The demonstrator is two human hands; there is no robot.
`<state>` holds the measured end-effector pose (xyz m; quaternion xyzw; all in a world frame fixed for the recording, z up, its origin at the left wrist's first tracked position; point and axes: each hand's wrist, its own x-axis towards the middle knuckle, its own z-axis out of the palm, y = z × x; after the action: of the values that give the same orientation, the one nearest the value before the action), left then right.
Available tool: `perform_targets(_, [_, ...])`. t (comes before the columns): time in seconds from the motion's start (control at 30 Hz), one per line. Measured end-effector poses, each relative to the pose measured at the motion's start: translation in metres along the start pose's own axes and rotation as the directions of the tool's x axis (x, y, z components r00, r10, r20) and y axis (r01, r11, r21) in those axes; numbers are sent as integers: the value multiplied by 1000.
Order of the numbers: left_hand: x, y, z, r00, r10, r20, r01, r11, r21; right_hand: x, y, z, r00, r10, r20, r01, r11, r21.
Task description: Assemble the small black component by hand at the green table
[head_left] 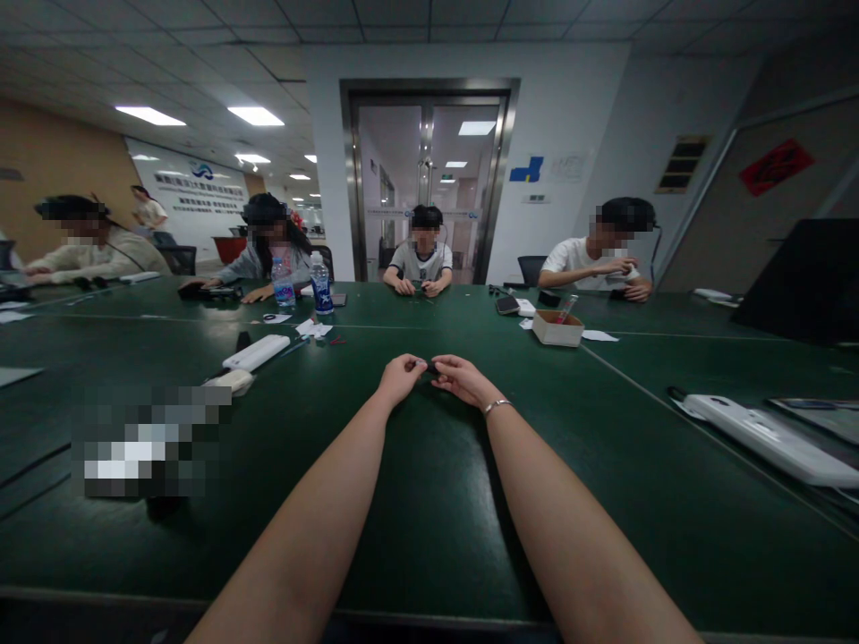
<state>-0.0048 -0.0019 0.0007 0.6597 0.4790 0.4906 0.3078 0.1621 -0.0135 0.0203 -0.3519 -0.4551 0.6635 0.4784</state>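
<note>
Both my forearms stretch out over the dark green table [429, 501]. My left hand [401, 376] and my right hand [460, 376] meet at the table's middle, fingertips pinched together on a small dark object [429, 366] held between them. The object is too small to name. A thin bracelet [497, 407] circles my right wrist.
A small cardboard box [557, 328] stands ahead to the right. White power strips lie at the left [256, 352] and the right [765, 436]. Two water bottles [320, 283] stand further back. Several people sit along the far side, their hands on the table. A black laptop lid [805, 279] is at the far right.
</note>
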Motion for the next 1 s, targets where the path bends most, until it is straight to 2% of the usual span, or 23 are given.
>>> perform_targets(0.17, [1,-1,0,999,-40,-4,40,999,-29,1,2,-1,999,-16,39,18,999,-42])
perform_targets(0.4, [-2,5,-2,995,-93,-25,95,992,87,2,2,-2,998,-39,53,43,996,-75])
perform_targets(0.63, [-5,9,-1,999,-52,-5,52,975,214,0,1,-1,997,-20,71,24,998,-55])
perform_targets(0.8, [-2,1,-1,999,-5,-34,7,997,72,-1,-1,1,997,7,83,-3,999,-51])
perform_targets(1.0, [-1,4,-1,998,-10,55,16,994,-112,1,-1,2,1000,16,0,-16,999,32])
